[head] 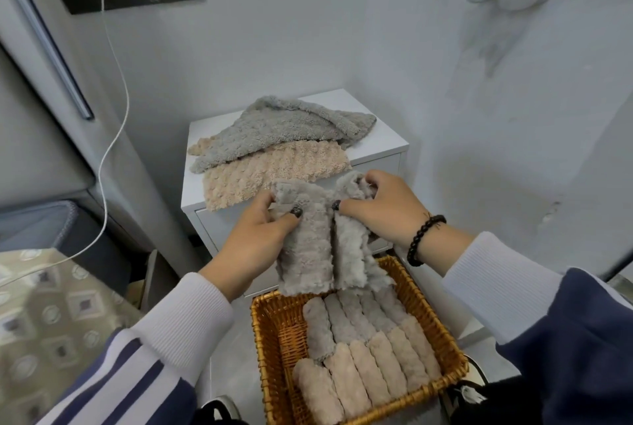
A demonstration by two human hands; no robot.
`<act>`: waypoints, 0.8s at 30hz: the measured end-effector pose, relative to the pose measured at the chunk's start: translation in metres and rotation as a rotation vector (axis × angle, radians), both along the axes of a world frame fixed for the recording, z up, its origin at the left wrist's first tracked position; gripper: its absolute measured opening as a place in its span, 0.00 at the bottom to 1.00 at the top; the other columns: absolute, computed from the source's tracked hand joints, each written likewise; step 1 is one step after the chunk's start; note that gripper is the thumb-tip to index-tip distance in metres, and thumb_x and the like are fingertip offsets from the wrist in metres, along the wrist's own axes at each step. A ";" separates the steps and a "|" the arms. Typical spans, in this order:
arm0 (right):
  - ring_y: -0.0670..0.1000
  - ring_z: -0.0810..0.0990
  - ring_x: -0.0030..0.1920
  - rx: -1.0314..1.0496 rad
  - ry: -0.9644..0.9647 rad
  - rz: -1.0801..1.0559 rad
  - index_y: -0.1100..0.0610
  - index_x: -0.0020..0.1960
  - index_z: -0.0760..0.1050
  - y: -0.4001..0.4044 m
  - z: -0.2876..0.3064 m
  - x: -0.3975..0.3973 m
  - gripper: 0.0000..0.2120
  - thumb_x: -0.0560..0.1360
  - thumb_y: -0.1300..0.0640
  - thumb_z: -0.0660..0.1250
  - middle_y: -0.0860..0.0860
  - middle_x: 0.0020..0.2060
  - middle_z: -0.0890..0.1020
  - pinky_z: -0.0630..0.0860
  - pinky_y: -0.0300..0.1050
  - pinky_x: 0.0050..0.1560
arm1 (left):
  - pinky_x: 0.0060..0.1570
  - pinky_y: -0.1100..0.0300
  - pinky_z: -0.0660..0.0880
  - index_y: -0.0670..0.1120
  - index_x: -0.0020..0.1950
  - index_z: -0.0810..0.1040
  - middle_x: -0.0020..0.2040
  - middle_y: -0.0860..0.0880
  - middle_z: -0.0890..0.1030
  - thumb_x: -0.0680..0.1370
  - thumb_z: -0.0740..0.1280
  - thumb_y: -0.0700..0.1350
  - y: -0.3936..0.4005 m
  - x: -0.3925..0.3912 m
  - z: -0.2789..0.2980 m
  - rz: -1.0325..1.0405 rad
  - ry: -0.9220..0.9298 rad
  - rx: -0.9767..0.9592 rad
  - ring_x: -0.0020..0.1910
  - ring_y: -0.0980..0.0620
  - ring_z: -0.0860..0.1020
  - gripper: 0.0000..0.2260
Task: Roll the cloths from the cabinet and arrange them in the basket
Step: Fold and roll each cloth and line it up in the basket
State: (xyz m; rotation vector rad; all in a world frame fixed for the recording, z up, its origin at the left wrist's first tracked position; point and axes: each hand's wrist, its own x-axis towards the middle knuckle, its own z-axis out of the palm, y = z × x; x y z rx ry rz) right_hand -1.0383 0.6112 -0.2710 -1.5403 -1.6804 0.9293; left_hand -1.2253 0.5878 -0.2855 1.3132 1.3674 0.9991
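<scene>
— Since the fluffy grey microfibre cloth (318,239) hung limp between the hands, how would it have handled?

— Softly and lightly, by the look of it. It drooped in two folded panels above the woven orange wicker basket (274,332), with no stiffness at all, so it probably needed support along its whole top edge.

— And the grip?

— The left hand (253,236) pinched the left panel near the top, thumb on the front. The right hand (380,209) had its fingers curled round the bunched upper right corner.

— Where should it be taken for rolling?

— Likely at the two top corners, kept taut; the pile looked grippy, not slippery.

— And the others?

— Rolled grey and beige cloths (363,356) lay side by side in the basket. A loose grey cloth (284,126) and a loose beige cloth (274,171) waited on the white cabinet (376,147).
</scene>
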 end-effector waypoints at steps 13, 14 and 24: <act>0.54 0.84 0.39 -0.169 0.444 0.280 0.54 0.71 0.68 -0.011 0.007 -0.023 0.26 0.75 0.71 0.58 0.54 0.50 0.79 0.81 0.45 0.36 | 0.53 0.43 0.78 0.47 0.62 0.75 0.54 0.46 0.83 0.74 0.67 0.60 0.001 0.007 0.007 0.006 -0.127 -0.003 0.51 0.45 0.83 0.22; 0.54 0.84 0.41 -0.170 0.445 0.309 0.53 0.71 0.68 -0.012 0.006 -0.022 0.28 0.75 0.73 0.57 0.52 0.51 0.79 0.81 0.44 0.37 | 0.55 0.42 0.78 0.47 0.63 0.74 0.55 0.45 0.83 0.74 0.69 0.57 0.000 0.007 0.007 0.012 -0.129 0.002 0.53 0.44 0.83 0.22; 0.46 0.80 0.48 -0.027 0.409 -0.053 0.51 0.63 0.71 -0.001 -0.009 -0.002 0.24 0.70 0.57 0.75 0.46 0.55 0.77 0.79 0.42 0.50 | 0.54 0.52 0.80 0.44 0.64 0.75 0.56 0.45 0.84 0.80 0.63 0.41 -0.007 0.003 0.010 0.133 -0.438 -0.042 0.54 0.47 0.82 0.13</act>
